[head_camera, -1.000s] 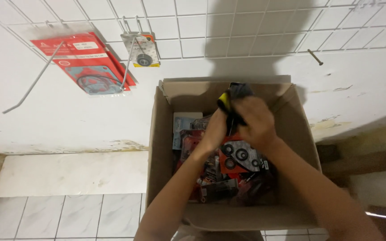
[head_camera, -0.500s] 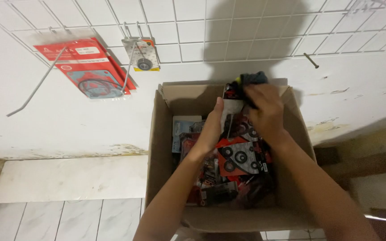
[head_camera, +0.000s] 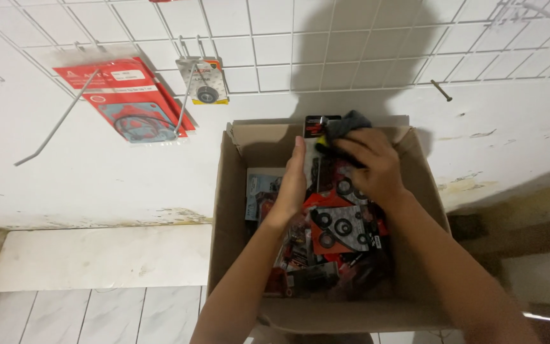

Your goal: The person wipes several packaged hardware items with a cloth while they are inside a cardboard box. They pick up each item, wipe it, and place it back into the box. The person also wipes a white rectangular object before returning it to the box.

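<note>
Hands work at far end of box (head_camera: 237, 255): our right hand (head_camera: 370, 162) pinches a blister pack (head_camera: 318, 137), lifted upright to clear the heap; left hand (head_camera: 293, 181), flat and open, steadies its edge, apparently holding nothing. Red packs (head_camera: 125, 102) hang on wall hooks, far left.

Pretty bright and even, light coming from behind the person, so a big dark shadow lands on the white wall (head_camera: 97, 172) above the cardboard box (head_camera: 224, 210). Box contents look a bit soft, maybe motion blur. Grid lines bow slightly near the edges.
</note>
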